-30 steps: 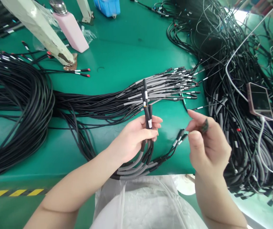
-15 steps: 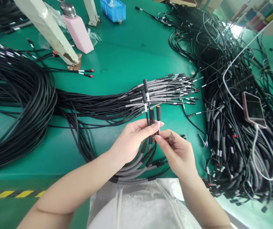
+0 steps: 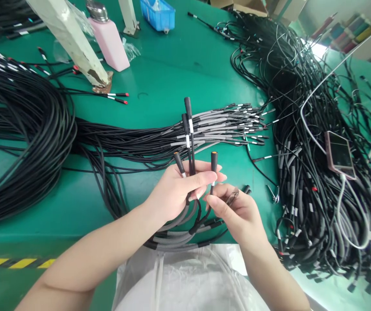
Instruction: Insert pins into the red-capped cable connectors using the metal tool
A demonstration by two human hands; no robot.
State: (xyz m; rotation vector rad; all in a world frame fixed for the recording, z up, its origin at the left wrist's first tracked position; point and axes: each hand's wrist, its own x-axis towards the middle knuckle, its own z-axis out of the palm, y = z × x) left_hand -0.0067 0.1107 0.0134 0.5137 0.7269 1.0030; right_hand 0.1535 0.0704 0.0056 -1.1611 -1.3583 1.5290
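My left hand (image 3: 182, 185) is closed around several black cables; their connector ends (image 3: 188, 110) stand up above the fingers, with white labels below the plugs. One shorter connector (image 3: 179, 162) leans left beside the thumb's base. Between both hands rises a connector with an orange tip (image 3: 214, 162). The left thumb lies against it, and my right hand (image 3: 233, 211) pinches its cable just below the white label. A small metal tool (image 3: 233, 198), perhaps snips, shows in the right palm. Grey corrugated sleeves (image 3: 179, 235) on the cables curve beneath the hands.
Behind the hands a long cable bundle (image 3: 123, 134) crosses the green table (image 3: 172, 69). A thick coil (image 3: 26, 142) lies left; a tangled cable heap (image 3: 302, 86) fills the right, with a phone (image 3: 339, 153) on it. A pink bottle (image 3: 109, 45), post (image 3: 71, 43) and blue bin (image 3: 159, 17) stand behind.
The connectors in my left hand have spread apart: two moved up and left, and one now tilts left. The orange-tipped connector stands separate, with my right hand slightly lower on its cable.
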